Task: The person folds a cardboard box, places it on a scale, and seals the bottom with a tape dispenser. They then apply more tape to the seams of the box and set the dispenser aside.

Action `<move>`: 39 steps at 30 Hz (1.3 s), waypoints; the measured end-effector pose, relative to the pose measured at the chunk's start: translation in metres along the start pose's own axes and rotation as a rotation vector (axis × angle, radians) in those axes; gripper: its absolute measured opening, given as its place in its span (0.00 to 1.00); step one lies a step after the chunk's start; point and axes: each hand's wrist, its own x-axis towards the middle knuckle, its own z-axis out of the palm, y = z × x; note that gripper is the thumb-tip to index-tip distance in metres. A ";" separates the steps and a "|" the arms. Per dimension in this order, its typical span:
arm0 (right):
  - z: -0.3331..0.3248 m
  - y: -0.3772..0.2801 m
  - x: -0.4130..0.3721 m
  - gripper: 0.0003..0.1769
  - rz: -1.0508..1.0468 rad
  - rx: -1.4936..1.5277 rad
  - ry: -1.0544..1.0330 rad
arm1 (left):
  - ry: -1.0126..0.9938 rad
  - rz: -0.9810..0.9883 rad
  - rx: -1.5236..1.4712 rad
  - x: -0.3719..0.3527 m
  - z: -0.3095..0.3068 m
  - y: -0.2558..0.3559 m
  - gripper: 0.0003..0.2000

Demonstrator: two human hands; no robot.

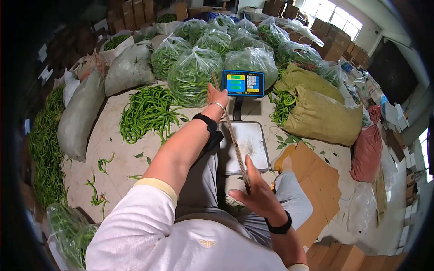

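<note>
My left hand (217, 96) reaches forward beside the digital scale's display (243, 83), its fingers closed around the upper part of a long, thin, brown patterned strip (235, 143). The strip slants down towards me across the scale's metal platform (256, 143). Its lower end meets my right hand (261, 195), between the thumb and forefinger, which are spread apart. Dark smudges mark the platform. Just beyond my left hand stands a tied clear bag of green chili peppers (192, 77). A loose heap of green chilies (147, 110) lies on the floor to the left.
More clear bags of chilies (214, 41) crowd the back. Yellow woven sacks (321, 108) and a red sack (367, 149) stand right, pale sacks (80, 119) left. Flattened cardboard (314, 189) lies by my foot. A long chili pile (47, 144) lines the far left.
</note>
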 end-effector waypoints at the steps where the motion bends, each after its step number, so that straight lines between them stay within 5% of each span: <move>1: 0.007 0.004 0.002 0.44 0.058 -0.016 -0.026 | -0.006 0.007 0.007 0.000 0.000 -0.001 0.41; 8: -0.003 0.002 -0.009 0.37 0.124 -0.197 -0.041 | -0.045 0.000 -0.225 0.018 0.001 -0.008 0.44; 11: -0.011 -0.020 -0.028 0.33 0.079 -0.222 0.005 | 0.014 0.151 -0.382 0.038 0.004 -0.012 0.46; 17: -0.010 -0.033 -0.050 0.31 0.054 -0.215 0.060 | -0.155 0.169 -0.643 0.018 -0.056 0.052 0.44; 23: -0.005 -0.025 -0.056 0.33 0.020 -0.269 0.085 | -0.266 0.194 -0.430 0.040 -0.056 0.039 0.44; 39: -0.008 -0.015 -0.052 0.34 0.043 -0.248 0.116 | -0.321 0.127 -0.452 0.045 -0.023 0.040 0.45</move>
